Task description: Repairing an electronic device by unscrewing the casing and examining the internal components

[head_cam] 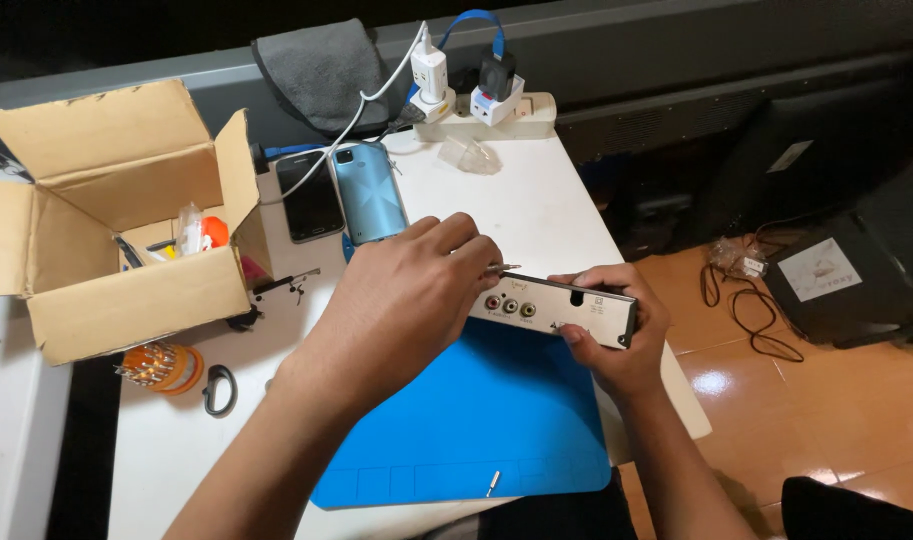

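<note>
The work surface is a white tabletop (536,215) set against a grey ledge, with a dark wall behind. To the right of it, the floor is glossy orange-brown tile (836,400), carrying a black flat case (856,275) and a loose coil of black cable (746,300).

A blue work mat (476,430) lies on the near part of the tabletop; a small metal pin (492,484) rests near the mat's front edge.

The metal panel (561,308), a narrow silver plate with round coloured sockets on its face, is held above the mat's far right corner. The right hand (621,335) clamps the panel's right end between thumb and fingers. The left hand (416,290) covers the panel's left end, its fingers pressed together around a thin metal tool (503,268) whose tip shows just above the panel's top edge.

Surrounding items:
- An open cardboard box (126,300) stands at the left, holding small mixed parts.
- An orange bit holder (166,365) and a dark ring-shaped piece (218,388) lie just in front of the box.
- A black phone (309,195) and a blue phone (368,190) lie side by side behind the left hand.
- A white power strip (496,118) with plugged adapters sits on the far edge, with a grey cloth (321,70) to its left.
</note>
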